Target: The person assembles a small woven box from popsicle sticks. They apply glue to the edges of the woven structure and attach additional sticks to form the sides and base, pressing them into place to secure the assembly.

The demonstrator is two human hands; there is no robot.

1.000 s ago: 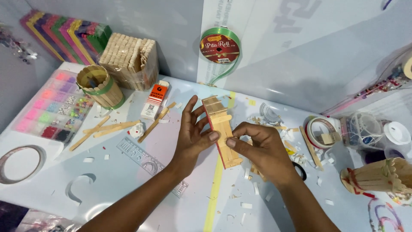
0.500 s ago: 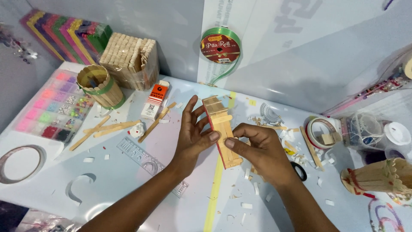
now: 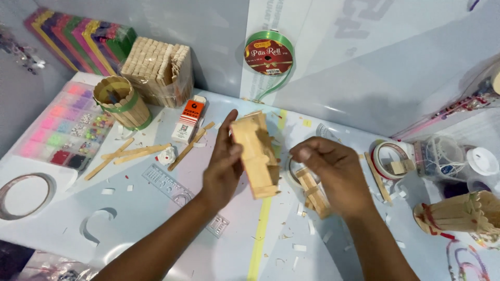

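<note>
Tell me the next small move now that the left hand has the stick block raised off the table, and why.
Probably bring the right hand back to the stick block to steady it. The left hand alone holds the block, tilted above the table, while the right hand's fingers are pinched together just beside it, apart from it. A smaller stick piece lies under the right hand.

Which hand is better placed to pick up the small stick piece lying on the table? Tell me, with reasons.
Probably the right hand: it is empty and hovers directly over the small stick piece. The left hand already holds the wooden stick block lifted off the table.
</note>
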